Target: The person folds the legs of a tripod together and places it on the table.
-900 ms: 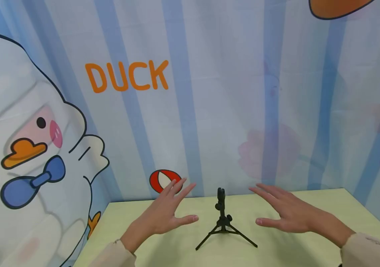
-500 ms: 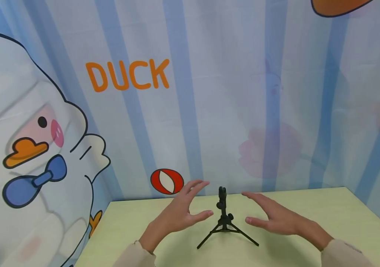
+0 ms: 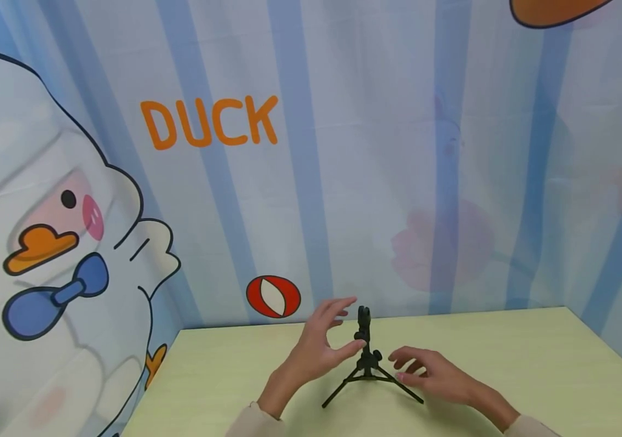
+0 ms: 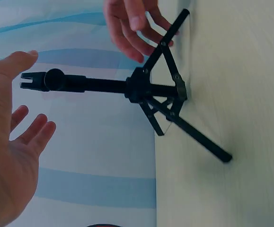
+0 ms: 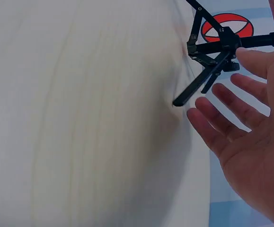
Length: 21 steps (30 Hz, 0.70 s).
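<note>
A small black tripod (image 3: 367, 362) stands upright on the pale yellow table (image 3: 223, 388), its three legs spread. A narrow forked clamp (image 4: 32, 81) tops its post, with a knob below it. Beside the upper post is my left hand (image 3: 315, 349), thumb and fingers apart and gently bent; the left wrist view shows a gap between it and the tripod. My right hand (image 3: 439, 377) hovers lower, by the right leg, fingers loosely bent. In the right wrist view its thumb overlaps the hub (image 5: 230, 41); whether they touch I cannot tell. Neither hand grips anything.
Behind the table hangs a blue-and-white striped curtain (image 3: 365, 182) printed with a large duck, the word DUCK and a red ball. The table's back edge (image 3: 485, 311) meets the curtain. Light sleeves (image 3: 256, 422) cover both forearms.
Both hands have moved inward toward the tripod from either side, and the right hand has come lower. Their fingers are more bent than before. The tripod stays in place.
</note>
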Each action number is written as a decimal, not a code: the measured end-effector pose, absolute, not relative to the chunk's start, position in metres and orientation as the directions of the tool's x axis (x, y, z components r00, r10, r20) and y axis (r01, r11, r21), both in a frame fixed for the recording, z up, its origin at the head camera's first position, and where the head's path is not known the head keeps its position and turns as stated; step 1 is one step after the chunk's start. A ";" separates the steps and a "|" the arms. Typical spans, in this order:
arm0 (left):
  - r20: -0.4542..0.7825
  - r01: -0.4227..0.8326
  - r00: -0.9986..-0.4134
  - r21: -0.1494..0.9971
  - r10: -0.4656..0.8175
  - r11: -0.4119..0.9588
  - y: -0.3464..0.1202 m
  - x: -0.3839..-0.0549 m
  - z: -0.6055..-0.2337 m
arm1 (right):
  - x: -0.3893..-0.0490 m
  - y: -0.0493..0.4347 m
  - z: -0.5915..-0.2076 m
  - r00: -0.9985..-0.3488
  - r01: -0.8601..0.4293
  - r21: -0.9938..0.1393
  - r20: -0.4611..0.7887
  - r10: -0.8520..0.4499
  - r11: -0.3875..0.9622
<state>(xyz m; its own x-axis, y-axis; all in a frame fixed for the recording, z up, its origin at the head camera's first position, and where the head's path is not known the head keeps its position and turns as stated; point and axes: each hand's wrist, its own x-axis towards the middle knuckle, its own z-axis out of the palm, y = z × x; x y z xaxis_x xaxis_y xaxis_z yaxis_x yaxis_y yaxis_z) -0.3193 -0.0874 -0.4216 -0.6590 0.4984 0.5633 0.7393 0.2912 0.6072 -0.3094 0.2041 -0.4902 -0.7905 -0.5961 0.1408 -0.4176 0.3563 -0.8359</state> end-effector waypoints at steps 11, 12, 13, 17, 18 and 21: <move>0.592 0.733 -0.654 0.649 0.470 0.203 -0.067 -0.326 -0.436 | -0.313 0.193 -0.499 -0.777 -0.383 -0.874 0.129 -0.616 0.301; 0.593 0.732 -0.655 0.651 0.469 0.199 -0.066 -0.326 -0.437 | -0.314 0.193 -0.499 -0.774 -0.374 -0.880 0.122 -0.621 0.294; 0.595 0.734 -0.653 0.650 0.468 0.197 -0.065 -0.326 -0.438 | -0.314 0.193 -0.500 -0.772 -0.363 -0.886 0.112 -0.626 0.288; 0.591 0.727 -0.658 0.661 0.467 0.187 -0.063 -0.326 -0.438 | -0.318 0.195 -0.502 -0.745 -0.331 -0.910 0.090 -0.661 0.250; 0.589 0.724 -0.660 0.665 0.466 0.185 -0.063 -0.326 -0.438 | -0.319 0.196 -0.502 -0.735 -0.322 -0.917 0.085 -0.673 0.236; 0.580 0.714 -0.666 0.677 0.469 0.178 -0.062 -0.326 -0.437 | -0.322 0.199 -0.500 -0.715 -0.257 -0.943 0.038 -0.699 0.212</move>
<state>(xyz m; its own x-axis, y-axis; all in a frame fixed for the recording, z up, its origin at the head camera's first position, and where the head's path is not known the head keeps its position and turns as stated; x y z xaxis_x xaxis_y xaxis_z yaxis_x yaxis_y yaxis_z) -0.3258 -0.0621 -0.4371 -0.6663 0.4687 0.5800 0.7143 0.1780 0.6768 -0.3224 0.1994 -0.4999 -0.7145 -0.6986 0.0378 -0.2570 0.2118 -0.9429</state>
